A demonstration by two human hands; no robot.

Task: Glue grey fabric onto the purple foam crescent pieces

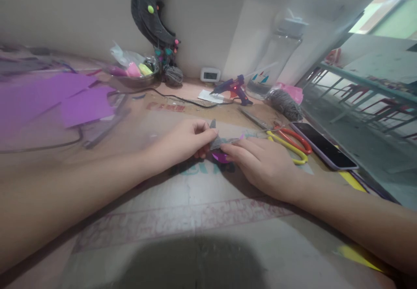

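Over the middle of the cardboard, my left hand (190, 139) pinches a small grey piece (215, 142) between thumb and fingers. It has a narrow upright tip and seems covered in grey yarn. From the other side, my right hand (263, 161) closes its fingertips on the lower right end of the same piece. A shiny purple scrap (220, 157) shows just beneath it, between the two hands; whether it is fixed to the grey piece I cannot tell. Scissors (289, 143) with red and yellow handles lie just beyond my right hand.
A blue glue gun (239, 90) with a red light stands behind, its cord running left. Grey yarn (285, 105) and a phone (325, 146) lie right. Purple sheets (86, 106) cover the left. At the back are a bowl (137, 80), a small clock (210, 75) and a clear bottle (276, 59).
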